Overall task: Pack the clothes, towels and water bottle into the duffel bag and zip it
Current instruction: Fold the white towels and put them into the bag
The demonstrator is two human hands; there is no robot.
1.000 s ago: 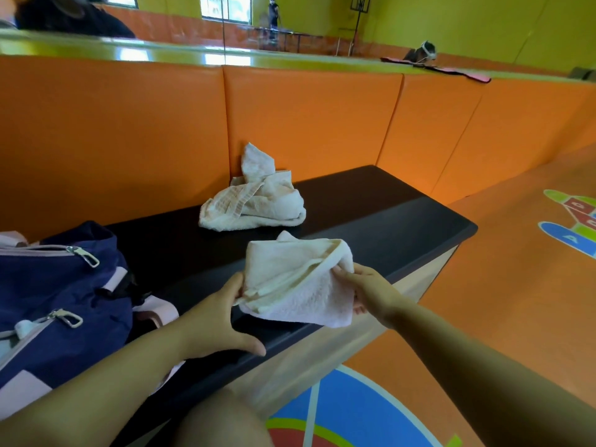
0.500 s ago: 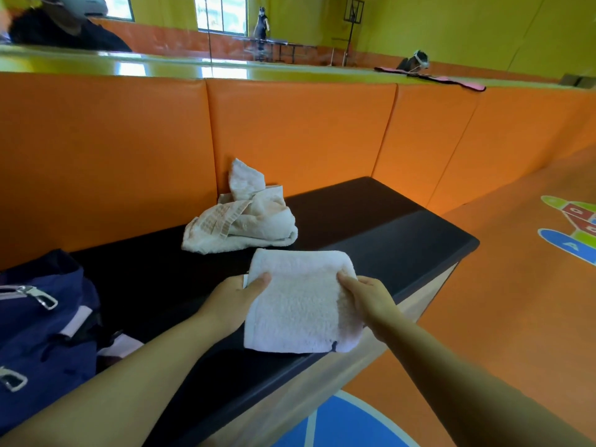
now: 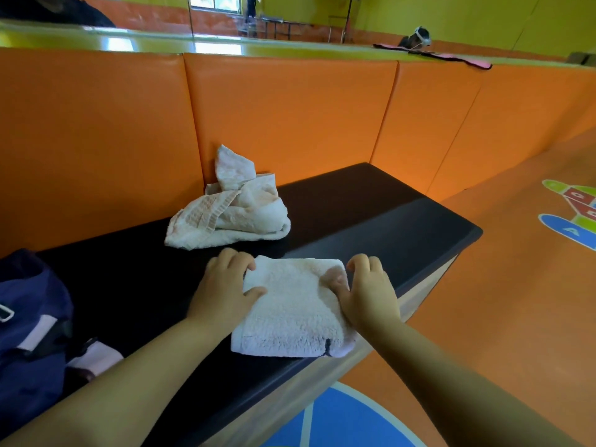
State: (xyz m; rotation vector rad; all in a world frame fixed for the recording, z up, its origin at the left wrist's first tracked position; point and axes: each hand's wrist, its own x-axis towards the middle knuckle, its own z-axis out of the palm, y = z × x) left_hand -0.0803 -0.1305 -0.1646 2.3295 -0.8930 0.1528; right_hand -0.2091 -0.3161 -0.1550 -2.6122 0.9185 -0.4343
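On the bench [image 3: 371,214] beside the duffel bag [image 3: 32,285], left hand [image 3: 222,285] and right hand [image 3: 367,291] grip a folded towel [image 3: 290,308].

Orange padded wall panels [image 3: 290,117] back a black-topped bench [image 3: 371,214]; the orange floor [image 3: 483,317] bears a blue painted circle [image 3: 338,421] and coloured game markings [image 3: 574,208]. Yellow-green walls [image 3: 483,17] rise beyond; a bright window [image 3: 214,0] sits far back.
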